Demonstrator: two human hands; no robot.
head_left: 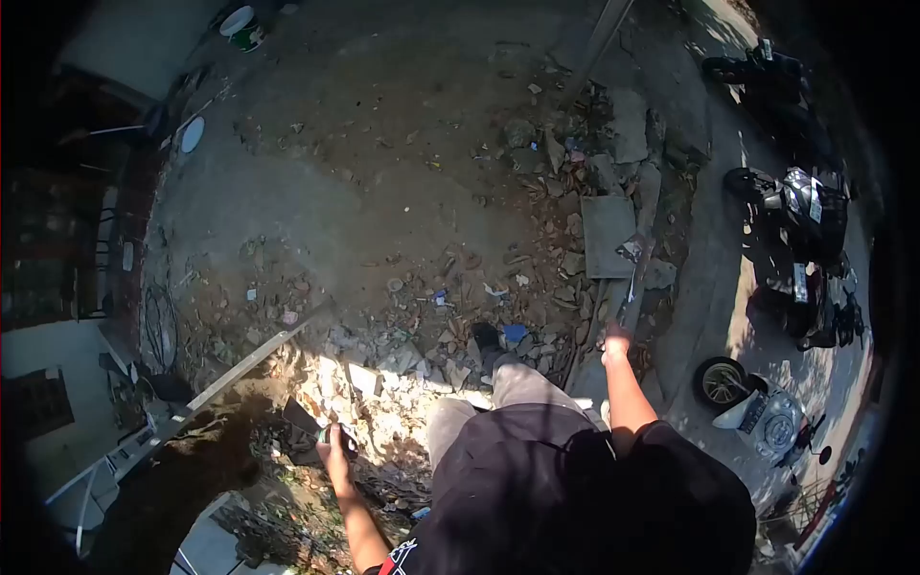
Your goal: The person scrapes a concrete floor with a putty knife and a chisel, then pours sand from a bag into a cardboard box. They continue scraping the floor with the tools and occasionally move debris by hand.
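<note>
My left hand [333, 443] is closed round something dark at the lower left. A dark flat piece [303, 418] shows just beyond its fingers; whether it is part of the held object is unclear. On the right, my right hand [615, 343] is wrapped round the handle end of a slim tool [630, 290]. This tool points away from me, and its far end lies over the edge of a grey board [607, 238] on the rubble. Shadow hides the details of both held things.
Broken stones and rubble [565, 273] lie around my feet and at the right. A long pale beam [230, 377] slants across the left. Motorcycles [803, 201] stand along the right side. A white bucket [238, 21] is at the top left, and a plank [599, 43] at the top.
</note>
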